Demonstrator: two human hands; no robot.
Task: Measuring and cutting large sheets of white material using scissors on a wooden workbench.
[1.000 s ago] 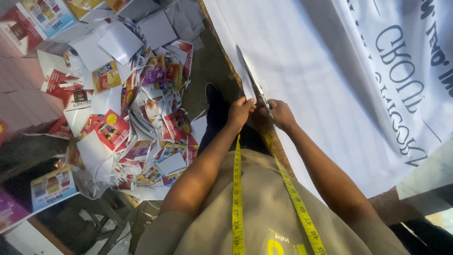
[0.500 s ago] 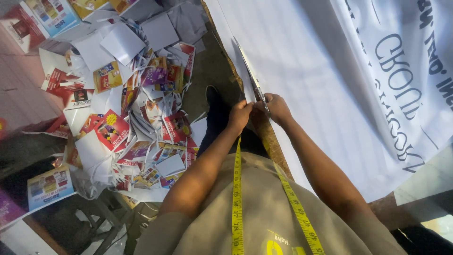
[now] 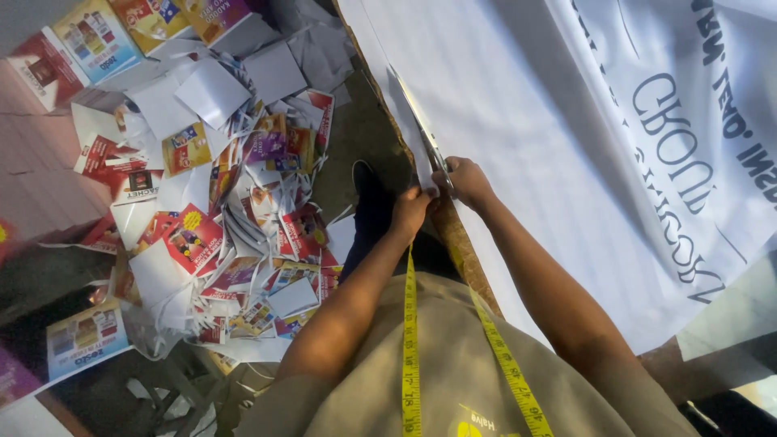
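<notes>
Light: soft and even, brightest on the white sheet [image 3: 518,121].
Shadows: dim floor [image 3: 48,267] at left.
Focus: slightly soft throughout.

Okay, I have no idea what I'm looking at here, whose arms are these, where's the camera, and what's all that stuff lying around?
There is no machine here. The camera sits on a person's head and looks down, so the two arms are that person's own. A yellow tape measure hangs round their neck over a tan shirt. The right hand works a pair of scissors, blades pointing away along the edge of a large white printed sheet spread on a table. The left hand pinches the narrow white strip at the sheet's edge, just beside the scissors. Down on the floor to the left lies a heap of colourful paper offcuts and printed cards.
</notes>
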